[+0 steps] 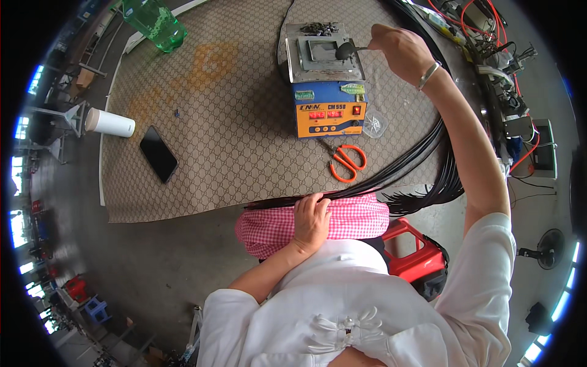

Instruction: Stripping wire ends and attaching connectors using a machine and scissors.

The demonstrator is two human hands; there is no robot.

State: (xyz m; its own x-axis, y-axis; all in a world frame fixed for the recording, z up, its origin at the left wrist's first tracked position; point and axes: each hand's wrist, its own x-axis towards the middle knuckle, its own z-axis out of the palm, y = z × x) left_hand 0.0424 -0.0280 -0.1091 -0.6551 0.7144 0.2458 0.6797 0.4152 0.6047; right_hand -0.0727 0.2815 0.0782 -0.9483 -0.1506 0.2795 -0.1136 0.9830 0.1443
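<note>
Right hand, upper right of centre: closing around the thin handle of a dark-headed tool, whose rounded end is hanging over or touching a metal tray at upper centre; which, cannot be told. Left hand, lower centre: lying with bent fingers over black cables at the desk's near edge; whether it is gripping them cannot be told.

Heating unit, blue and orange, upper centre: carrying the tray on its top, its red display glowing. Clear dish: lying just beside the unit, on its right. Scissors, orange-handled: lying just below the unit.

Desk: wearing a brown patterned covering, with an orange-brown stain showing at upper left. Phone, dark-screened: lying left of centre. White cup: lying near the left edge. Green bottle: occupying the upper left.

Pink checked cloth, lower centre: covering the lap. Red stool: standing at lower right. Grey floor: spreading across the lower left. Blue stool: standing far lower left. Equipment with red tubing: filling the upper right. Fan: standing at far right.
</note>
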